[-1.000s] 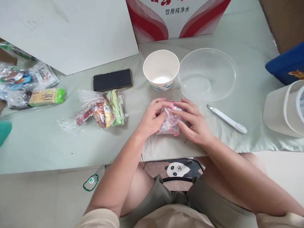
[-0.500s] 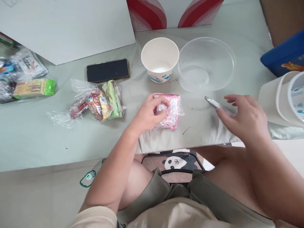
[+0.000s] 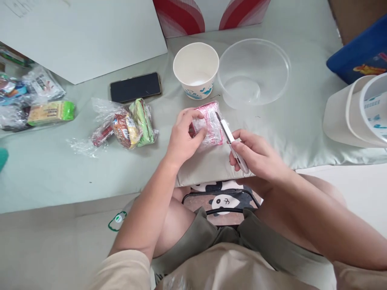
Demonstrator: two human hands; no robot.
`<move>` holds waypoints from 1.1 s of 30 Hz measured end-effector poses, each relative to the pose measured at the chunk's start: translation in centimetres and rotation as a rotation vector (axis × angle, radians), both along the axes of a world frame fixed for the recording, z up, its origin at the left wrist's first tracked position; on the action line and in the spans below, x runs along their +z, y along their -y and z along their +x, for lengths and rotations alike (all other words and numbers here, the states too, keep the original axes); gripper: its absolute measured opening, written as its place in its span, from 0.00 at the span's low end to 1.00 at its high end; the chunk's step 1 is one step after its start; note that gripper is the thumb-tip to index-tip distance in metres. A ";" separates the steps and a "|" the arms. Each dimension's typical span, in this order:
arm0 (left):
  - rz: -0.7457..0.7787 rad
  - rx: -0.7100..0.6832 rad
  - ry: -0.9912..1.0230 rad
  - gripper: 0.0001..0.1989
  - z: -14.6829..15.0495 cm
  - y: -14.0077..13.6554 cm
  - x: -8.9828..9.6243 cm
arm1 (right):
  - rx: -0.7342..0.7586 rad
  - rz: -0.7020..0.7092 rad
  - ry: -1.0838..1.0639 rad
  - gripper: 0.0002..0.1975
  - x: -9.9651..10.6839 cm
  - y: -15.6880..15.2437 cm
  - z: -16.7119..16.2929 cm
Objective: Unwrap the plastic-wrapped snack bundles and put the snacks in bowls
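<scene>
My left hand (image 3: 185, 139) grips the left side of a pink, square package (image 3: 212, 129) wrapped in clear crinkled film. In my right hand (image 3: 261, 155) is a white utility knife (image 3: 227, 131), its blade out and pointing up and left. The blade tip is over or right beside the package's right edge; I cannot tell whether it touches. Behind the package stands a white paper bowl (image 3: 198, 68) with blue print. A clear round plastic tub (image 3: 255, 74) stands to its right.
Left of my hands lie wrapped snacks (image 3: 125, 129) and a dark phone (image 3: 136, 87). More packets (image 3: 50, 112) lie at far left. Large boxes (image 3: 90, 36) line the back. White containers (image 3: 341, 117) and a blue object (image 3: 356, 60) stand at right.
My right hand has closed on the utility knife, lifted it from the table and brought it left to the package. The package is tilted slightly in my left hand.
</scene>
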State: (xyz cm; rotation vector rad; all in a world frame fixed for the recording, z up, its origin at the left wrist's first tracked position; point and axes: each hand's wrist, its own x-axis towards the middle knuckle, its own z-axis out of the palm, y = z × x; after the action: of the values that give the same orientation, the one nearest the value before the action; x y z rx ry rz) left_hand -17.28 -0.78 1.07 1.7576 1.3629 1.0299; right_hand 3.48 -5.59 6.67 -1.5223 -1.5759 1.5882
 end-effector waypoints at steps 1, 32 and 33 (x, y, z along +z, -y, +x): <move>-0.011 0.003 -0.001 0.13 0.0 0.0 0.0 | -0.005 -0.008 -0.028 0.12 -0.1 -0.2 -0.6; -0.226 -0.079 -0.001 0.19 -1.2 -0.5 0.4 | 0.301 -0.090 0.368 0.15 -0.1 -0.1 2.9; -0.222 -0.063 -0.009 0.19 -1.2 -0.6 0.4 | 0.316 -0.085 0.391 0.15 0.0 0.0 3.6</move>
State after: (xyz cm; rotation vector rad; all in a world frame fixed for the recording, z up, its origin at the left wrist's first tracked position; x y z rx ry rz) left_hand -18.46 -0.16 1.47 1.6309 1.3630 0.8039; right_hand 7.05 -5.63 6.66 -1.7820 -2.0723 1.6031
